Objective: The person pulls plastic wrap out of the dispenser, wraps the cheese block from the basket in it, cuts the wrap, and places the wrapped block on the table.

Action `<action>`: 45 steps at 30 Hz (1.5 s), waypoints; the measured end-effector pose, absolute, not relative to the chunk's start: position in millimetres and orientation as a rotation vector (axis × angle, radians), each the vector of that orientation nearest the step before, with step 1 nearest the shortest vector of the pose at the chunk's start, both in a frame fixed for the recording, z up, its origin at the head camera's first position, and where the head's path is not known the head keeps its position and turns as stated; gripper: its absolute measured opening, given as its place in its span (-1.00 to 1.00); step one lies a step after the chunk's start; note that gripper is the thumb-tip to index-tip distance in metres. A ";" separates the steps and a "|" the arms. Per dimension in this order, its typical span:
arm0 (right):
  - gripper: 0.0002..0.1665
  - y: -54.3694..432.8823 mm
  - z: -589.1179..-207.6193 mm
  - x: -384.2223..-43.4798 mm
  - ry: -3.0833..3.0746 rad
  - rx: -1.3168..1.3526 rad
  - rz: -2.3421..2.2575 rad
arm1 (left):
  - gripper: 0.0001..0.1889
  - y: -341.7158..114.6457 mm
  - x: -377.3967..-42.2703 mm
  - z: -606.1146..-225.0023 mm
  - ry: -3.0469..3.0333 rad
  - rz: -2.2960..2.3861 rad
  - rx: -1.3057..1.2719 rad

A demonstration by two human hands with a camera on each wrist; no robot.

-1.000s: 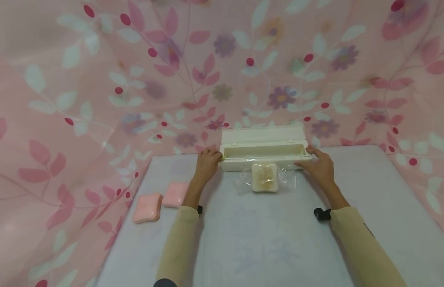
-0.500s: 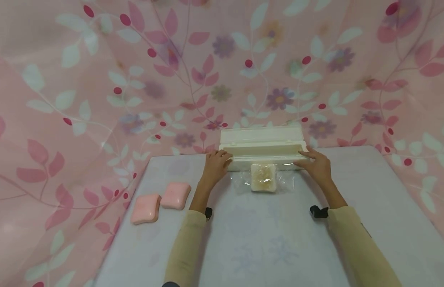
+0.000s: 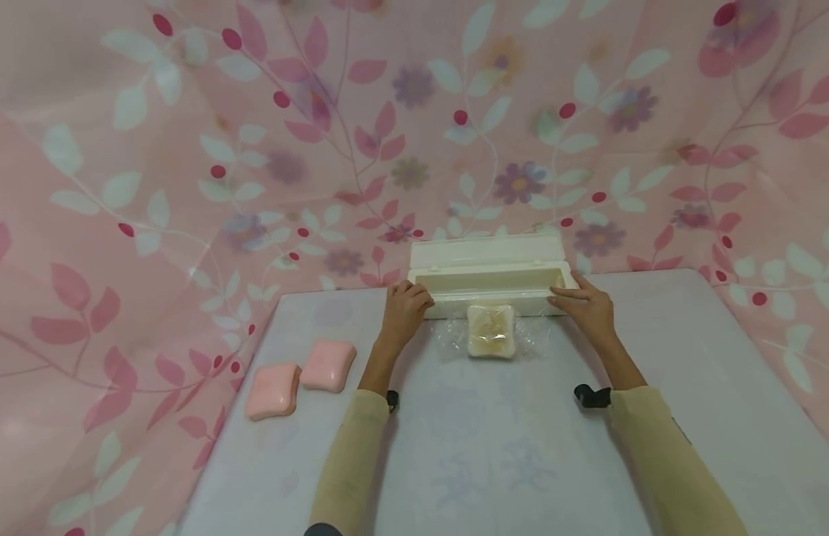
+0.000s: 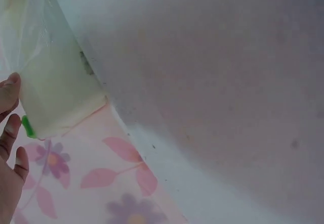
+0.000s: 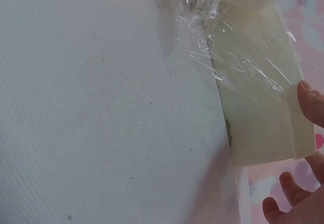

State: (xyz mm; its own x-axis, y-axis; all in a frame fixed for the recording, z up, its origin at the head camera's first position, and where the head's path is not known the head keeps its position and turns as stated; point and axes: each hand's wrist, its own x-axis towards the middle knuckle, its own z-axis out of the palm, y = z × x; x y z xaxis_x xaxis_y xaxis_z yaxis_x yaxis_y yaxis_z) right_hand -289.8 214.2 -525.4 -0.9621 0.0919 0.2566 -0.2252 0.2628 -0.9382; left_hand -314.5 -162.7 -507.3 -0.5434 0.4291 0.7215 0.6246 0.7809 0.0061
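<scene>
A long cream cling film dispenser [image 3: 451,307] lies at the back of the table, its lid [image 3: 484,253] tipped up. Clear cling film [image 3: 531,341] hangs over its front, around a cream, bread-slice-shaped block [image 3: 490,331] with a brownish middle. My left hand [image 3: 404,311] holds the dispenser's left front edge with bent fingers. Beside those fingers, the left wrist view has a small green piece [image 4: 28,127] at the box's end. My right hand [image 3: 590,309] grips the right end, thumb [image 5: 310,102] on the front lip and index finger over the top; its other fingers spread loosely.
Two pink, pillow-like square blocks [image 3: 329,365] lie at the table's left. A pink flowered cloth [image 3: 388,134] hangs right behind the table's back edge. White cloth [image 3: 481,461] covers the tabletop.
My left hand has shifted right along the dispenser's front, uncovering the nearer pink block's neighbour. My right fingers have moved a little inward from the box's right end. The film-covered block stays in place.
</scene>
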 end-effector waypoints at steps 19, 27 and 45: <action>-0.76 210.8 -509.8 -256.6 -2.327 0.589 0.959 | -0.92 -164.9 -260.5 -493.8 -2.322 -0.381 -1.066; -0.74 215.9 -510.9 -246.1 -2.360 0.838 0.657 | -0.87 -169.3 -239.2 -501.2 -2.317 -0.199 -1.160; -0.95 201.5 -516.2 -232.3 -2.751 0.906 1.064 | -0.83 -155.6 -229.6 -512.1 -2.789 -0.752 -1.146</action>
State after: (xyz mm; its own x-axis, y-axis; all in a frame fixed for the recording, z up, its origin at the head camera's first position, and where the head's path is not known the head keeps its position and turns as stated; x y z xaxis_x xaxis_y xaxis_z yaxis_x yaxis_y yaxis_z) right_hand -232.3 201.5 -516.2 -0.8264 -0.5036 0.2520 -0.5421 0.5904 -0.5979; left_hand -229.6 -155.6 -512.1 -0.7277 0.6534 0.2086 0.6698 0.6114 0.4215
